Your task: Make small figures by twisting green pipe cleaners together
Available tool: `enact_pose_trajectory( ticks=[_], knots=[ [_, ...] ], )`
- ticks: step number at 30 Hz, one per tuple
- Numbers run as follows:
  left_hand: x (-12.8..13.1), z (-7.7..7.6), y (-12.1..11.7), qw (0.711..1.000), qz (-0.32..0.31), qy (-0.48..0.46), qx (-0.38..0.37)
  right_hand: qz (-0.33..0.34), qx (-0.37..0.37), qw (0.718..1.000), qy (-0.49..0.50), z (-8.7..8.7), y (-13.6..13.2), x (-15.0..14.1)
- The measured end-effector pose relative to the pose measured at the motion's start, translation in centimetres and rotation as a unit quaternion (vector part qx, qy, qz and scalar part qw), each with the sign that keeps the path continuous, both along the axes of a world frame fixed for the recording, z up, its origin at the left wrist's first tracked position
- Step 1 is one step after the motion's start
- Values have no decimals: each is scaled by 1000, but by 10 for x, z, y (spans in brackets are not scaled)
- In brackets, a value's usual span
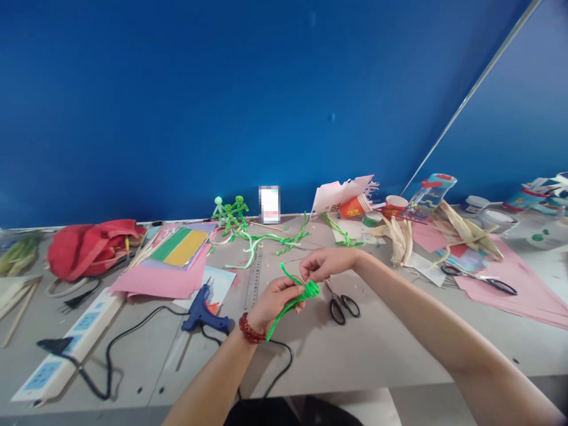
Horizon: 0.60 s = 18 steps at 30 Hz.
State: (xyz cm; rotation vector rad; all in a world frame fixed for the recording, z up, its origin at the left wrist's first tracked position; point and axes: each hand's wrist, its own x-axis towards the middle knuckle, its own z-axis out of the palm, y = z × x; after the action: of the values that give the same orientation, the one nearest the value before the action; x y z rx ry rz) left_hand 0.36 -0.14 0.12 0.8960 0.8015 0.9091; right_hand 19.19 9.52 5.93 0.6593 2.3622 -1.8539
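A bright green pipe cleaner (312, 289), wound into a small bundle with loose ends, is in my hands above the middle of the table. My left hand (278, 299), with a red bead bracelet at the wrist, pinches the bundle between thumb and fingers. One loose end hangs down past that wrist and another sticks up beyond the thumb. Just above the bundle, the fingers of my right hand (320, 264) are pinched together on a strand of it; the fingertips are partly hidden. Black-handled scissors (341, 306) lie right of the bundle, blades partly under my right hand.
A blue glue gun (204, 313) with a black cord and a white power strip (66, 349) lie left. Behind are a ruler (254, 275), green pipe-cleaner figures (229, 214) and coloured paper (166, 278). Paper cups (356, 206), dried husks (399, 241) and second scissors (481, 278) are right.
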Motion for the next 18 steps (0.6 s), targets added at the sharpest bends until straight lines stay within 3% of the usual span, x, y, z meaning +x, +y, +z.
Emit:
enact_pose_trajectory(
  ticks=[4,7,9,13,15,18],
  knots=[
    [2,-3,-2,998,18,44,36,75,65,994,-53,15,11,-16],
    [2,-4,-2,996,32,63,55,84,176,975,-110,28,8,-31],
    [2,-4,-1,994,52,78,56,73,288,941,-161,35,0,-40],
    [2,-5,0,988,106,106,46,8,497,841,-214,42,-24,-53],
    [2,-6,1,986,130,98,33,-11,552,807,-207,40,-38,-59],
    [1,-6,3,986,163,41,4,-75,585,782,-201,32,-57,-69]
  ],
)
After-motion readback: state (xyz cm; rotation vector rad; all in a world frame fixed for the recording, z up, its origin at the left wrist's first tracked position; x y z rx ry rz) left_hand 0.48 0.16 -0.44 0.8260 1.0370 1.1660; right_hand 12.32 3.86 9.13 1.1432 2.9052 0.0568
